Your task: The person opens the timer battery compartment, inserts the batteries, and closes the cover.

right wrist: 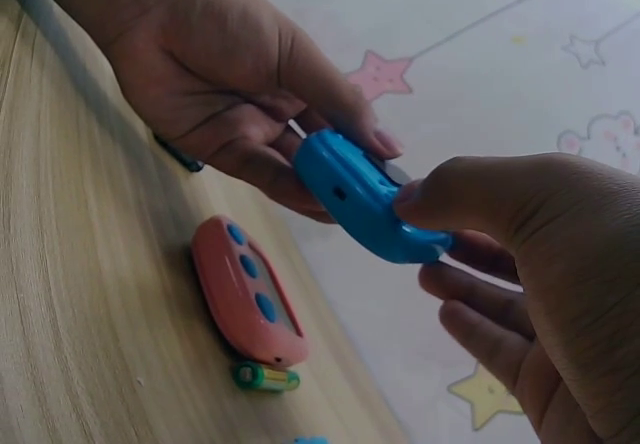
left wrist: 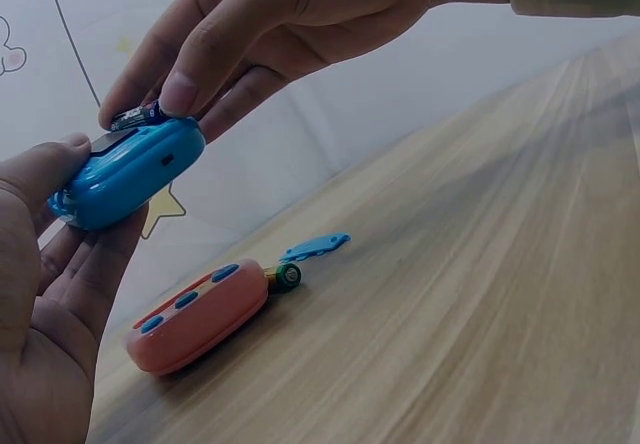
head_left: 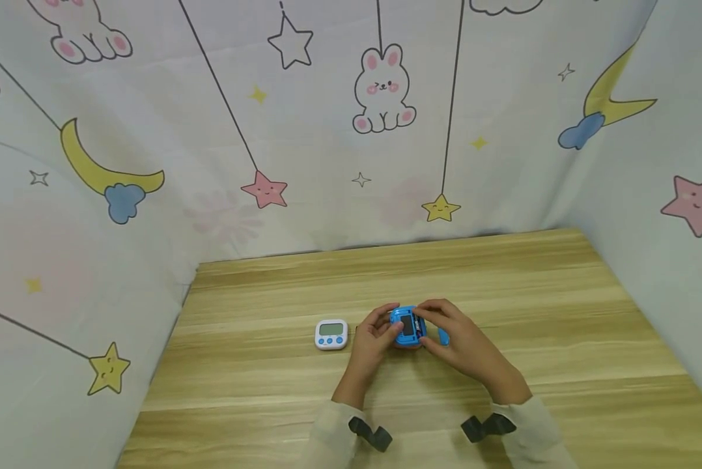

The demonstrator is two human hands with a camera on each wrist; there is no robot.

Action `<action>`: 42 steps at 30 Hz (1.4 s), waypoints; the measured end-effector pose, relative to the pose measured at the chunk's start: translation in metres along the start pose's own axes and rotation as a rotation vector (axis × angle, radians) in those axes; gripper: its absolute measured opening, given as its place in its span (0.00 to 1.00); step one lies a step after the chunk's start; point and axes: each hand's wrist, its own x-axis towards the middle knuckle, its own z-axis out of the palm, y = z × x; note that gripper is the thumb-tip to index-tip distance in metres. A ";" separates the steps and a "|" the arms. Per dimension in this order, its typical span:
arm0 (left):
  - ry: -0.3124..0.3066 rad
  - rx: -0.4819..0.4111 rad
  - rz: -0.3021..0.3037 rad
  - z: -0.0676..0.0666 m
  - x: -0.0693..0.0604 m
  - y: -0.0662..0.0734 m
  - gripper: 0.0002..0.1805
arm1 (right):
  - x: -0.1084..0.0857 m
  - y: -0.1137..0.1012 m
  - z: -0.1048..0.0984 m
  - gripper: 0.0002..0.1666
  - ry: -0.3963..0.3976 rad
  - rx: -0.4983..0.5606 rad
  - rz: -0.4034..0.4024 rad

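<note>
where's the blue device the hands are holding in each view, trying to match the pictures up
Head: the blue device is right of centre and below mid-height, between the left hand and right hand.
Left wrist: the blue device is toward the left edge, slightly above mid-height.
Right wrist: the blue device is close to the centre.
Shared landmark: the left hand, with its fingers on the device in every view.

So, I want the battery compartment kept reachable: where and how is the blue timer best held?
Probably best by the left end of the blue timer, coming from the left, thumb above and fingers below, as the left hand holds it. Its rounded shape suits that wrap, and the open battery compartment lies on the right.
</note>
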 end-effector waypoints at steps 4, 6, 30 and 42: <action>-0.002 0.003 -0.004 0.003 -0.005 0.011 0.25 | -0.001 0.001 0.001 0.32 0.001 -0.006 -0.024; 0.001 0.006 -0.008 0.004 -0.007 0.014 0.25 | -0.001 0.001 0.001 0.32 0.000 -0.004 -0.033; -0.015 -0.003 -0.021 0.002 -0.006 0.010 0.24 | -0.002 0.000 -0.001 0.32 -0.002 -0.009 -0.041; -0.005 -0.008 0.005 0.000 0.002 -0.010 0.27 | -0.002 0.004 -0.001 0.31 0.007 -0.017 -0.042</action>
